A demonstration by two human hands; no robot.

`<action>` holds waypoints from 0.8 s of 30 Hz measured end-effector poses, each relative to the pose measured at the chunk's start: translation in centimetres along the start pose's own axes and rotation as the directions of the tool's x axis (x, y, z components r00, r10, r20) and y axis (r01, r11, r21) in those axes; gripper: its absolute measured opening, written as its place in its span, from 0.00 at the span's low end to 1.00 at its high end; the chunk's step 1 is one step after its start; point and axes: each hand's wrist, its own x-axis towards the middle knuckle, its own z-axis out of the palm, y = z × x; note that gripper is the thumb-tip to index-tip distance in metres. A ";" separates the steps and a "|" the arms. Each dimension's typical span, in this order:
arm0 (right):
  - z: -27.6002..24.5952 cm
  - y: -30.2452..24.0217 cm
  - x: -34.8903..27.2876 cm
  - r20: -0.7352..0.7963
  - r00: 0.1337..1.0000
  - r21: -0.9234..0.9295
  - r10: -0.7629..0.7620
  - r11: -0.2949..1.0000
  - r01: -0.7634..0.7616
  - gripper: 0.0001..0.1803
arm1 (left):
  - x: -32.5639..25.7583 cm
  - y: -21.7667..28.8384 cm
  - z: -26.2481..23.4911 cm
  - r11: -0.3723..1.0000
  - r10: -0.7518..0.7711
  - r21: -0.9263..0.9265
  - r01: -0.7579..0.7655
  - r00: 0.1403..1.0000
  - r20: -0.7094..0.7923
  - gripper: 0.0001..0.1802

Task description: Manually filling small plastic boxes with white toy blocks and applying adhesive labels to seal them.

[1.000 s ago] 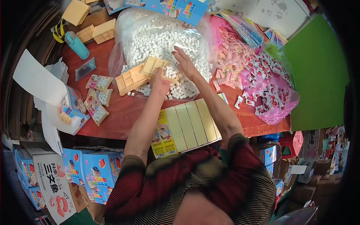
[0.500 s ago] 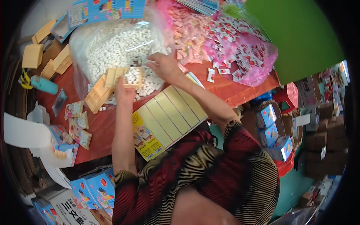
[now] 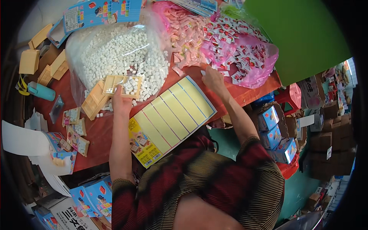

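Note:
My left hand (image 3: pixel 122 104) grips a pale yellow divided tray (image 3: pixel 110 85), its thumb over the near edge. White cubes lie in the tray's right compartment; the left ones look bare. A second pale yellow tray (image 3: pixel 93 101) rests tilted against it on the left. Just behind is a clear plastic bag (image 3: pixel 78 46) spilling many small white cubes (image 3: pixel 111 53). Over at the right, my right hand (image 3: pixel 214 81) is closed, fingertips pinched at a small white packet (image 3: pixel 203 72) mostly covered by the fingers. It is beside the pile of red-and-white packets (image 3: pixel 249 57) in pink plastic.
Pink wrapped pieces (image 3: pixel 188 38) are heaped at the back middle. A yellow printed sheet (image 3: pixel 172 119) overhangs the red table (image 3: pixel 99 142) in front of me. Several filled trays (image 3: pixel 73 134) and a teal bottle (image 3: pixel 42 92) are at left. Blue boxes (image 3: pixel 272 126) stand at right.
My right hand has moved right, from the white cubes to the edge of the red-and-white packets. The left hand still holds its tray, and the view has shifted slightly.

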 end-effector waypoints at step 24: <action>1.8 -3.6 9.9 -0.157 0.970 0.272 -0.188 0.936 0.225 0.10 | 0.4 0.4 -0.9 1.000 0.000 0.013 -0.002 0.995 0.097 0.17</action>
